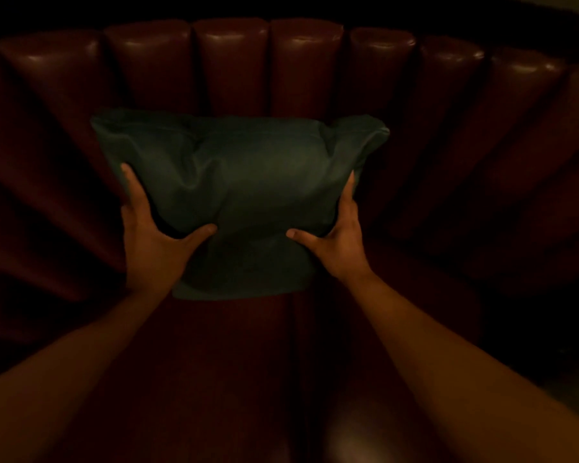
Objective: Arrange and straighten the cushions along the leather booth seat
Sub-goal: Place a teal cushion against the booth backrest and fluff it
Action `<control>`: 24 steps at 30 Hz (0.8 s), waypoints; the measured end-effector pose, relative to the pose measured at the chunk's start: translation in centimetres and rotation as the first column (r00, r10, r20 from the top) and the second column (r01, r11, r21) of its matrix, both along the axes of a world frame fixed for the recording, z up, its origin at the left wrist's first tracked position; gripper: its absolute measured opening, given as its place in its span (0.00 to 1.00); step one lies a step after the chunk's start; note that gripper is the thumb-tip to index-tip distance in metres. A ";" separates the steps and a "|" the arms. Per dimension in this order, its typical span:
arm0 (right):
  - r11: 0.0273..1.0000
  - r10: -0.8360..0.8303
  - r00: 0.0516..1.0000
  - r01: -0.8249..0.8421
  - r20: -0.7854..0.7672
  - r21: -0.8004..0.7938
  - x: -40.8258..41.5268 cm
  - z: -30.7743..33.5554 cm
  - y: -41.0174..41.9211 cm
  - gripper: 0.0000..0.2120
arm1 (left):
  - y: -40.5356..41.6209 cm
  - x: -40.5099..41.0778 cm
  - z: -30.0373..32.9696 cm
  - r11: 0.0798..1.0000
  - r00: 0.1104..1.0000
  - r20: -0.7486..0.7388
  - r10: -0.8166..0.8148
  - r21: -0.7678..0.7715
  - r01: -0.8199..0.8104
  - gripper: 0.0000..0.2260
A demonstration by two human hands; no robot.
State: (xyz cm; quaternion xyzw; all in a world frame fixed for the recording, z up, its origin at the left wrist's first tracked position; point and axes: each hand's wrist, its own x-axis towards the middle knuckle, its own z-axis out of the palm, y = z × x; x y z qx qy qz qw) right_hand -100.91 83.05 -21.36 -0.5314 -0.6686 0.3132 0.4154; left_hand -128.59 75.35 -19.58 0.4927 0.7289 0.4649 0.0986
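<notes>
**Both hands on the green cushion, squaring it to the backrest**

Here we are over the dark red leather booth seat (248, 345), and the soft dark green square cushion (241, 182) stands at the centre, its top leaning against the channelled red leather backrest (231, 61). The left hand (151, 235) grasps the cushion's left side, thumb pressed across the front, fingers up the edge. The right hand (338, 242) mirrors it on the right side, thumb forward, fingers wrapped behind.

The fabric is creased and pinched in at the waist (the filling looks bunched toward the top corners), so the step wants even pressure from both sides, a light shake to settle the filling, then the bottom edge set level on the seat and the top corners matched against the vertical flutes.

Room looks generous: the backrest curves away on both sides, and no other cushion shows in view. The far ends are too dark to judge.
</notes>
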 end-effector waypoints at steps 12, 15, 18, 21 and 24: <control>0.979 -0.140 0.961 0.098 0.240 0.178 -0.2 1.7 -0.8 0.68 | -1.2 1.5 1.3 0.994 0.907 -0.416 0.064 0.111 -0.020 0.49; 0.921 -0.185 0.906 0.025 0.380 0.388 -0.7 4.3 -0.9 0.62 | -0.5 3.0 3.3 0.991 0.771 -0.637 0.008 0.107 0.079 0.43; 0.900 -0.126 0.869 -0.103 0.479 0.424 -1.9 6.6 -0.3 0.58 | 0.8 3.9 5.3 0.992 0.652 -0.754 -0.074 0.010 0.125 0.46; 0.937 -0.067 0.796 -0.157 0.602 0.311 -2.4 7.7 1.0 0.57 | 2.3 3.1 6.6 0.979 0.576 -0.791 -0.205 -0.166 0.121 0.52; 0.964 0.034 0.745 -0.202 0.666 0.176 -2.6 8.2 2.6 0.54 | 3.8 1.8 7.8 0.947 0.569 -0.770 -0.288 -0.316 0.052 0.56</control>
